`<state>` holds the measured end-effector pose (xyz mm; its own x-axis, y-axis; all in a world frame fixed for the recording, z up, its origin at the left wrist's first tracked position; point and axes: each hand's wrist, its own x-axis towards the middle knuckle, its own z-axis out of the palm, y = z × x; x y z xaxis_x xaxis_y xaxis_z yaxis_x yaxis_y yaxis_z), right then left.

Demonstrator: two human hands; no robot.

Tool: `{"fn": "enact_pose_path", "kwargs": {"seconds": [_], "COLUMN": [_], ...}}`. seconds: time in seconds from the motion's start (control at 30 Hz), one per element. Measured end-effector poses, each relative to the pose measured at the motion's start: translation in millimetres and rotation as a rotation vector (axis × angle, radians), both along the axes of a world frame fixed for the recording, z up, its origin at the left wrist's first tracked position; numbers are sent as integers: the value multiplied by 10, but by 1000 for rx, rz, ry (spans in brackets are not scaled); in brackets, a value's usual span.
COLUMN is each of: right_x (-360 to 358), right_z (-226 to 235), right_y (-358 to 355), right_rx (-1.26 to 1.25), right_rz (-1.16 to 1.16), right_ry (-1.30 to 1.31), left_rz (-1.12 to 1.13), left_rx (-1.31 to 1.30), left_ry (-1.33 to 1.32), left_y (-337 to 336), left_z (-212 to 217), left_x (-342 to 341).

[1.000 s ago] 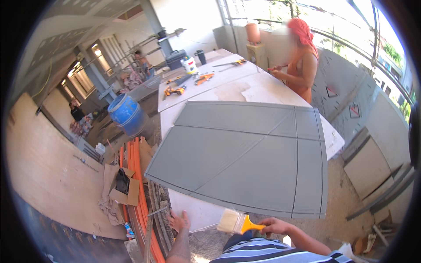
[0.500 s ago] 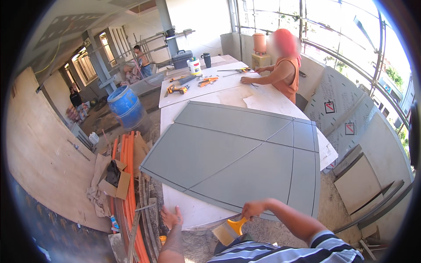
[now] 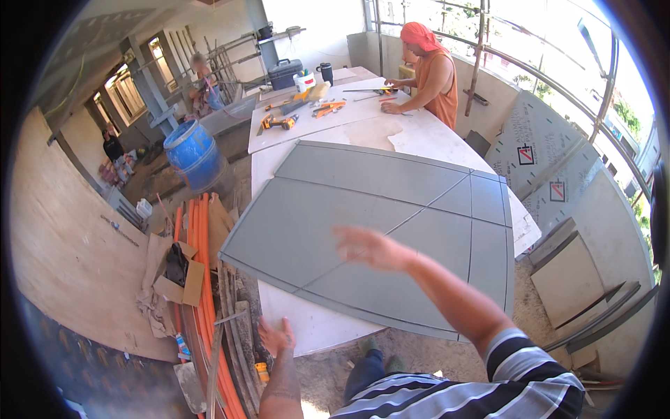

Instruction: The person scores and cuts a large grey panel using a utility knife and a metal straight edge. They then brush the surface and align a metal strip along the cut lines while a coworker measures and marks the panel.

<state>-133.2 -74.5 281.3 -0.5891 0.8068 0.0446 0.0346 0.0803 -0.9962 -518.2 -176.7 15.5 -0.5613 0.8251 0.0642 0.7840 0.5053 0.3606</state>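
The person's right hand (image 3: pixel 370 249) is blurred, its fingers stretched forward and loosely apart, with nothing seen in them. It is over the middle of a gray sheet (image 3: pixel 363 202); whether it touches the surface cannot be told. The left hand (image 3: pixel 277 337), thumb and fingers spread wide and empty, seems to rest on the corner of the white tabletop (image 3: pixel 317 329), between seven and eight o'clock from the sheet's middle.

The sheet lies flat on the tabletop, its four-to-five o'clock corner jutting past the support. It looks thin, broad and fairly stiff, likely light for its width but awkward for one person. The smooth face would probably slip under a flat palm, and the dark lines across it, if they are grooves, could be weak places that bend. The safer hold is by opposite edges, at three and nine o'clock, with fingers underneath.

Farther out, at eleven, a white tub (image 3: pixel 304 83) holds upright handles, too small to identify; a dark toolbox (image 3: pixel 285 74) and a black cup (image 3: pixel 325 72) stand near it, contents hidden. At ten is a blue barrel (image 3: pixel 192 155), its inside unclear. Toward half past eight, an open cardboard box (image 3: pixel 193 285) holds something dark.
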Motion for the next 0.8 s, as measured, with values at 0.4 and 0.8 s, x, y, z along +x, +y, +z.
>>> {"fn": "enact_pose_path", "kwargs": {"seconds": [0.4, 0.8], "right_x": [248, 672], "right_z": [-2482, -1254], "right_y": [-2435, -2200], "right_rx": [-440, -272], "right_rz": [144, -330], "right_ry": [-417, -423], "left_rz": [-28, 7], "left_rx": [-28, -64], "left_ry": [20, 6], "left_y": [119, 110], "left_z": [33, 36], "left_x": [166, 97]}}
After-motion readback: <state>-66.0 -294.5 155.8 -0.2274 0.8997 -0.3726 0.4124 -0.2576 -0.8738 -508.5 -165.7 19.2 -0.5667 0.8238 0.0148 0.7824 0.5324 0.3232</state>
